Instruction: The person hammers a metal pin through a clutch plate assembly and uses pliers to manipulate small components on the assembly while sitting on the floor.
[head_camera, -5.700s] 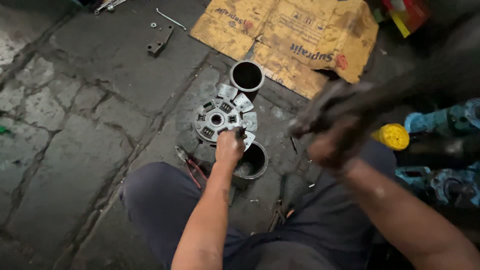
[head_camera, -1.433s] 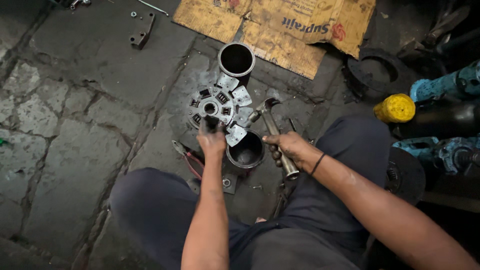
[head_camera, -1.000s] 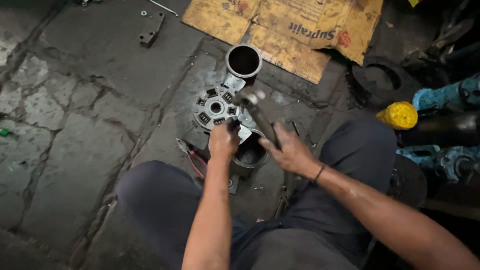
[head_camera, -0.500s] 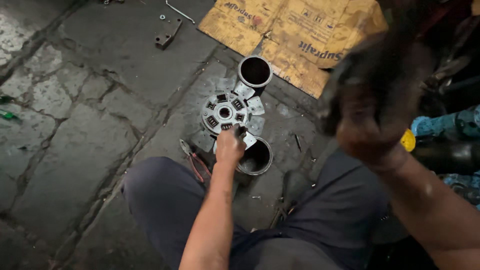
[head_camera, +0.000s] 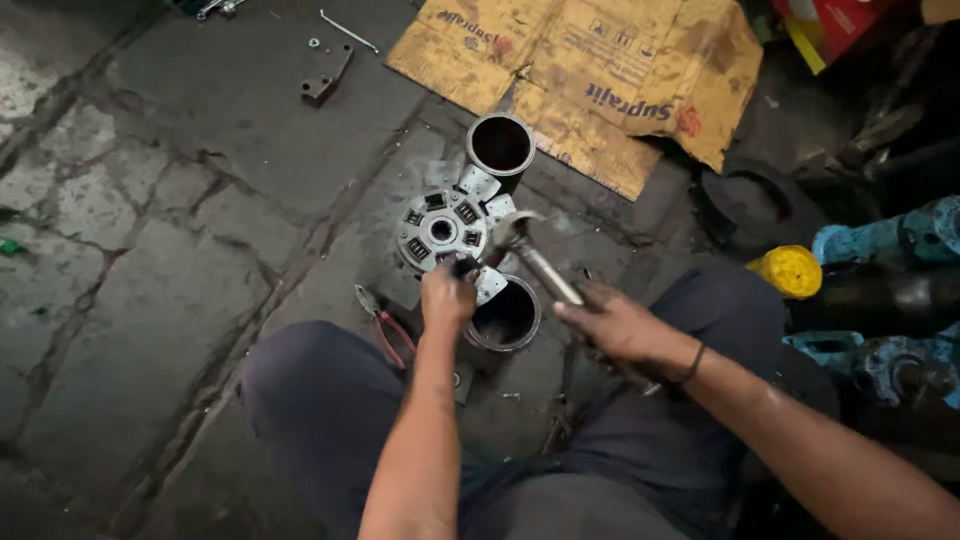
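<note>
Right hand (head_camera: 615, 325) — closed around the handle of a hammer (head_camera: 535, 265), whose metal head sits just above the near edge of the clutch disc (head_camera: 440, 228). Left hand (head_camera: 447, 295) — fingers pinched shut on a small dark tool (head_camera: 466, 266), too small to identify, its tip at the disc's near rim. Both knees in dark trousers frame the work on the stone floor (head_camera: 150, 230).

Beside the left hand: an open metal ring (head_camera: 503, 320), upright, touching the disc's near side; red-handled pliers (head_camera: 380, 325) lying by the left knee.

Clutch disc: flat on the floor, round, with spring windows around a centre hole and pale pads at its rim.

Beyond it: a dark cylinder sleeve (head_camera: 500, 148), standing open end up, just beside the disc; then flattened yellow cardboard (head_camera: 590, 70). Far right: a yellow cap (head_camera: 790, 270).
</note>
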